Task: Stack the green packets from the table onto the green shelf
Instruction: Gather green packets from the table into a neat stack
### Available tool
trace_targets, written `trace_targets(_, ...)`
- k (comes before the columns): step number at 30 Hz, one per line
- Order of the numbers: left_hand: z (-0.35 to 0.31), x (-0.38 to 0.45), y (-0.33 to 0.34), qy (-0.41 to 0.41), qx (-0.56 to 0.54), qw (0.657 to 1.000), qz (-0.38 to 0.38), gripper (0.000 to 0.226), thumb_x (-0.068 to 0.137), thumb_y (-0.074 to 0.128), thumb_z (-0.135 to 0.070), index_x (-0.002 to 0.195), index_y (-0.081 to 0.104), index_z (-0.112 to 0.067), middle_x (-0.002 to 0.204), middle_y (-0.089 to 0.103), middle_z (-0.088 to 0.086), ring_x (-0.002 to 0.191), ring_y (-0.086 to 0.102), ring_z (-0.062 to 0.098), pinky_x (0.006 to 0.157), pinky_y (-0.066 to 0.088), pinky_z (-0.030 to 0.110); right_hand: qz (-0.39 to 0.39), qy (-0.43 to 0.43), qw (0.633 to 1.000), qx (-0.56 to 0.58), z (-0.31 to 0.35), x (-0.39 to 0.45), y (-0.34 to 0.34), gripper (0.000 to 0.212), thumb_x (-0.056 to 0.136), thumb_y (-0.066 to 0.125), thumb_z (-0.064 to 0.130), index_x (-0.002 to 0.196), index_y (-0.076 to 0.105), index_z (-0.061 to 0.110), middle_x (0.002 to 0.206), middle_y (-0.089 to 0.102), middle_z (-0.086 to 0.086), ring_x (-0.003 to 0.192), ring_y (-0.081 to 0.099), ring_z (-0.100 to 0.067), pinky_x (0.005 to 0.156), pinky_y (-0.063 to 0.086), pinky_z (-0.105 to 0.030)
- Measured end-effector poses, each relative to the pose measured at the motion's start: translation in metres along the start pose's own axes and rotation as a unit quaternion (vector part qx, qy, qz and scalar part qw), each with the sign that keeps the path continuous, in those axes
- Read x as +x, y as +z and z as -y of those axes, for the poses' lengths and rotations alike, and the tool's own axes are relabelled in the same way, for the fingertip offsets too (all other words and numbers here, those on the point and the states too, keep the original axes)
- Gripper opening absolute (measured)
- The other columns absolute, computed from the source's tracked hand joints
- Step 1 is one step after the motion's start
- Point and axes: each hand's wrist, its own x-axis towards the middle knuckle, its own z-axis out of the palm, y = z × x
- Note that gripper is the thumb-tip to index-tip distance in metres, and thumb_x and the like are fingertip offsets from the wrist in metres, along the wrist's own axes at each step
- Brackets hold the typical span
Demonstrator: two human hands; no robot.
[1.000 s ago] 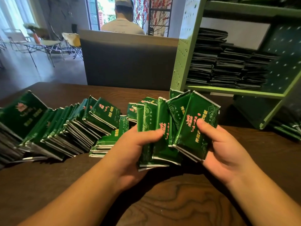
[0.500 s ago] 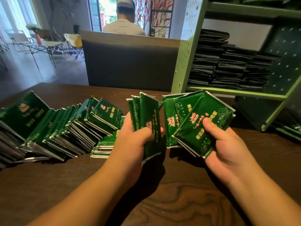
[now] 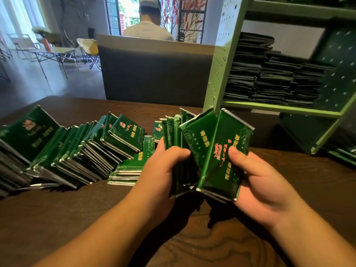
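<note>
A fanned bundle of green packets (image 3: 208,151) with red and yellow print is held upright above the dark wooden table (image 3: 192,243). My left hand (image 3: 163,170) grips its left part, thumb curled over the front. My right hand (image 3: 258,182) holds the right part, thumb pressed on the front packet. A long leaning row of green packets (image 3: 77,151) lies on the table to the left, and a small flat pile (image 3: 131,168) sits beside my left hand. The green shelf (image 3: 279,108) stands at the right with several stacks of packets (image 3: 269,74) on it.
A grey partition (image 3: 154,78) runs behind the table, with a person seated beyond it, back turned. Folding chairs and a small table stand at the far left. More packets (image 3: 344,153) lie under the shelf's lower right side.
The two halves of the bundle, apart half a second ago, have come together between my hands. The bundle has risen slightly towards the shelf.
</note>
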Motion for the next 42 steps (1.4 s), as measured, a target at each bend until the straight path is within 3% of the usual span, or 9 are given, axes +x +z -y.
trace_targets(2, -0.001, -0.002, 0.001, -0.029, -0.014, 0.999, 0.017, 0.052, 0.058, 0.074, -0.013, 0.107, 0.058, -0.010, 0.072, 0.066, 0.009, 0.059, 0.064, 0.021, 0.051, 0.053, 0.032, 0.007, 0.016, 1.000, 0.015, -0.001, 0.001, 0.000, 0.042, 0.074, 0.067, 0.015, 0.112, 0.072, -0.003, 0.118, 0.071, -0.026, 0.102, 0.073, -0.038, 0.072, 0.062, -0.048)
trace_targets(5, 0.003, 0.000, 0.000, -0.010, 0.009, 1.000, -0.012, 0.009, 0.080, 0.066, -0.011, 0.083, 0.069, -0.020, 0.067, 0.069, 0.009, 0.055, 0.068, 0.020, 0.057, 0.053, 0.034, -0.002, 0.010, 1.000, 0.017, 0.001, 0.002, -0.001, 0.049, 0.074, 0.067, 0.016, 0.119, 0.069, -0.005, 0.119, 0.070, -0.026, 0.106, 0.072, -0.038, 0.076, 0.062, -0.051)
trace_targets(8, 0.003, 0.002, -0.001, -0.004, 0.002, 0.999, -0.042, 0.010, 0.087, 0.061, -0.001, 0.085, 0.059, -0.011, 0.063, 0.066, 0.009, 0.054, 0.066, 0.023, 0.053, 0.054, 0.035, -0.036, -0.013, 0.999, 0.003, 0.005, 0.006, -0.003, 0.045, 0.082, 0.057, 0.013, 0.125, 0.063, -0.001, 0.116, 0.072, -0.024, 0.105, 0.072, -0.037, 0.081, 0.060, -0.053)
trace_targets(14, 0.001, 0.002, -0.003, -0.006, 0.001, 1.000, -0.022, 0.053, 0.068, 0.076, -0.006, 0.119, 0.060, 0.000, 0.088, 0.073, 0.020, 0.073, 0.070, 0.035, 0.062, 0.057, 0.042, -0.087, -0.046, 0.989, -0.113, 0.000, 0.008, -0.007, 0.029, 0.093, 0.056, 0.011, 0.120, 0.067, 0.008, 0.109, 0.076, -0.016, 0.100, 0.075, -0.032, 0.079, 0.063, -0.044)
trace_targets(18, -0.001, 0.002, -0.002, -0.021, -0.018, 0.999, -0.027, 0.060, 0.069, 0.079, -0.012, 0.125, 0.062, -0.001, 0.095, 0.076, 0.020, 0.080, 0.075, 0.034, 0.066, 0.061, 0.042, -0.069, -0.027, 0.987, -0.143, -0.001, 0.005, -0.005, 0.038, 0.081, 0.063, 0.013, 0.118, 0.068, 0.007, 0.106, 0.077, -0.017, 0.097, 0.075, -0.032, 0.077, 0.064, -0.043)
trace_targets(23, -0.004, 0.003, 0.000, -0.056, -0.091, 0.994, 0.002, 0.026, 0.077, 0.063, -0.024, 0.082, 0.082, -0.007, 0.091, 0.077, 0.017, 0.076, 0.076, 0.031, 0.074, 0.062, 0.040, -0.063, -0.003, 0.993, -0.098, 0.003, 0.005, -0.005, 0.040, 0.077, 0.061, 0.012, 0.115, 0.067, 0.003, 0.106, 0.076, -0.021, 0.096, 0.075, -0.034, 0.077, 0.062, -0.049)
trace_targets(34, -0.010, 0.003, -0.004, -0.045, -0.149, 0.988, -0.020, 0.034, 0.086, 0.065, -0.039, 0.083, 0.084, -0.011, 0.105, 0.077, 0.019, 0.089, 0.076, 0.037, 0.088, 0.055, 0.051, -0.053, -0.004, 0.996, -0.070, 0.006, 0.005, -0.005, 0.041, 0.077, 0.059, 0.009, 0.118, 0.064, 0.004, 0.105, 0.076, -0.021, 0.095, 0.076, -0.033, 0.071, 0.064, -0.047)
trace_targets(38, -0.006, 0.002, -0.003, -0.068, -0.061, 0.996, -0.017, 0.032, 0.087, 0.066, -0.039, 0.083, 0.084, -0.013, 0.099, 0.078, 0.016, 0.085, 0.077, 0.032, 0.086, 0.057, 0.047, -0.035, 0.002, 0.995, -0.092, 0.002, 0.005, -0.007, 0.045, 0.076, 0.061, 0.009, 0.121, 0.063, 0.004, 0.108, 0.075, -0.021, 0.098, 0.075, -0.033, 0.077, 0.063, -0.046)
trace_targets(42, 0.001, 0.005, -0.004, 0.014, 0.068, 0.994, -0.083, 0.024, 0.093, 0.069, -0.022, 0.116, 0.068, -0.016, 0.102, 0.079, 0.008, 0.089, 0.077, 0.027, 0.067, 0.062, 0.040, -0.094, -0.045, 0.986, -0.127, 0.002, 0.007, -0.009, 0.027, 0.090, 0.060, 0.005, 0.116, 0.067, 0.007, 0.104, 0.077, -0.018, 0.097, 0.076, -0.032, 0.080, 0.063, -0.049)
